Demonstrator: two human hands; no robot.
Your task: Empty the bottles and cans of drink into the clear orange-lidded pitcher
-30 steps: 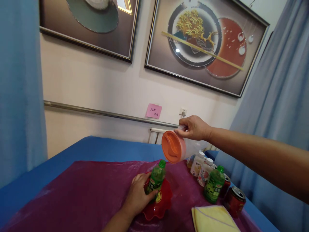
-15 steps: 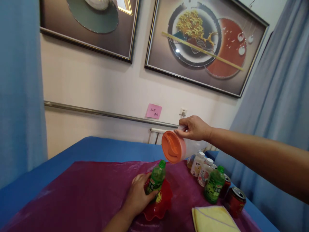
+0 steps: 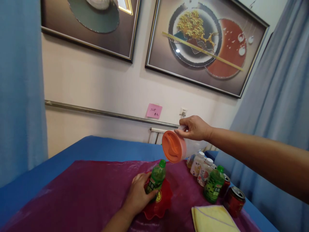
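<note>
My left hand (image 3: 138,195) is wrapped round a green plastic bottle (image 3: 157,176) with no cap on its mouth. The bottle stands slightly tilted over a red scallop-edged dish (image 3: 165,201). My right hand (image 3: 194,128) grips the handle of a clear pitcher (image 3: 193,146) with an orange lid (image 3: 172,146). The pitcher is tipped on its side, its lid facing left, above and to the right of the bottle's mouth. Lid and bottle mouth are apart. No stream of liquid can be made out between them.
At the right stand white-capped bottles (image 3: 205,170), another green bottle (image 3: 214,184) and a red can (image 3: 234,201). A folded yellow cloth (image 3: 213,219) lies in front of them. Purple sheeting (image 3: 91,190) covers part of the blue surface (image 3: 116,148). A metal rail (image 3: 108,113) runs along the wall.
Almost nothing differs. Both hands keep their hold on the bottle and the pitcher, and the view has shifted very slightly.
</note>
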